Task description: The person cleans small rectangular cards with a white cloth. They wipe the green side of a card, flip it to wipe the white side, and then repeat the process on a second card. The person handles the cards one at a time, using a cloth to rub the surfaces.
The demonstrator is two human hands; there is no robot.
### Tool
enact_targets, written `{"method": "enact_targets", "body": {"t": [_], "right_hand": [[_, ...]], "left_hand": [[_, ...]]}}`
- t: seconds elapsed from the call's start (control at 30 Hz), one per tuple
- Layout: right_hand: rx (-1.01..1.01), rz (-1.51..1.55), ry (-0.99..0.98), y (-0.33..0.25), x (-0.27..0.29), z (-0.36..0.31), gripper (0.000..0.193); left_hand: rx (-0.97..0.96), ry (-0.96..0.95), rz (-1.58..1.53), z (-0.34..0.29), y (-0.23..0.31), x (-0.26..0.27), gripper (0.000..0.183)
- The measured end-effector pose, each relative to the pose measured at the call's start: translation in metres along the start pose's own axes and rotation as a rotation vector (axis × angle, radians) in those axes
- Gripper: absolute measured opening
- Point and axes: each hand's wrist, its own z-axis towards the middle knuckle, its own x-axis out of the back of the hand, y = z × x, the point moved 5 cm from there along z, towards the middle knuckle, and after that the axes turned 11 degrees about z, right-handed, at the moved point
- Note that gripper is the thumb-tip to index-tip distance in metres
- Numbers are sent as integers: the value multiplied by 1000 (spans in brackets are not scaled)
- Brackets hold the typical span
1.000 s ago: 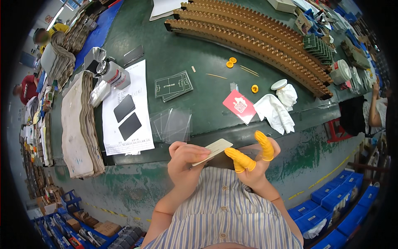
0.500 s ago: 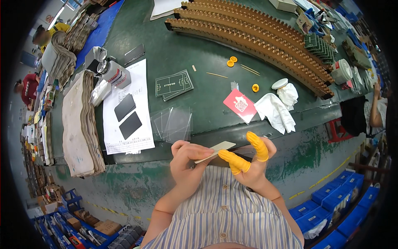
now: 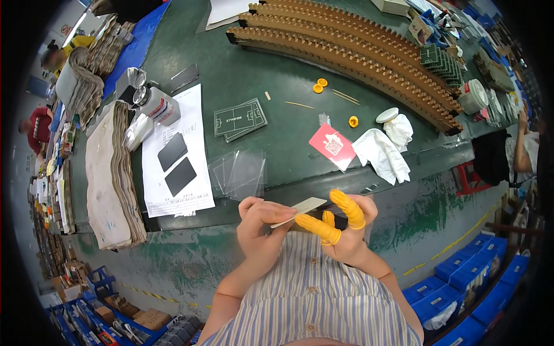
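The pale card (image 3: 306, 207) is in the air in front of the striped shirt (image 3: 283, 288), just off the near edge of the green table (image 3: 277, 75), and the left hand (image 3: 259, 222) is the one which holds it. The left thumb and fingers pinch the card at its lower left end, and from there its long axis rises slantwise to the right, toward the right hand (image 3: 349, 239). So the card lies to the left of the right fingers, with its free end directed to the gap between them. These right fingers are spread and hold nothing; they wear yellow finger covers (image 3: 317, 229), the lower one reaching to the near long edge of the card and the upper one pointing near its far corner. Whether the lower tip touches the card or is only just beside it, I cannot tell from this angle. The card looks thin, flat and stiff, cream in colour, with straight edges, and it is seen very obliquely. Beyond the hands, on the table, lie clear sheets (image 3: 245, 173), a red card (image 3: 332, 147) and a white cloth (image 3: 381, 155).
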Motion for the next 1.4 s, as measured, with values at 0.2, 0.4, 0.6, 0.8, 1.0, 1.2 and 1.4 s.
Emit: {"method": "enact_targets", "body": {"t": [0.2, 0.4, 0.6, 0.8, 1.0, 1.2, 1.4], "right_hand": [[-37, -162, -78, 2, 1, 3, 42], [-135, -389, 85, 42, 15, 37, 26], [-195, -521, -7, 72, 9, 50, 29], [-212, -550, -47, 74, 5, 51, 31], [-233, -544, -52, 75, 2, 49, 31], [-244, -472, -10, 61, 8, 51, 33], [46, -255, -3, -2, 20, 8, 25]], "left_hand": [[29, 27, -10, -1, -4, 2, 22], [112, 84, -55, -4, -8, 3, 33], [212, 110, -233, -6, -14, 1, 54], [166, 83, -154, -7, -21, 1, 48], [159, 59, -166, -4, -19, 1, 43], [170, 43, -146, -6, -19, 1, 41], [155, 37, -102, -2, -13, 2, 40]]}}
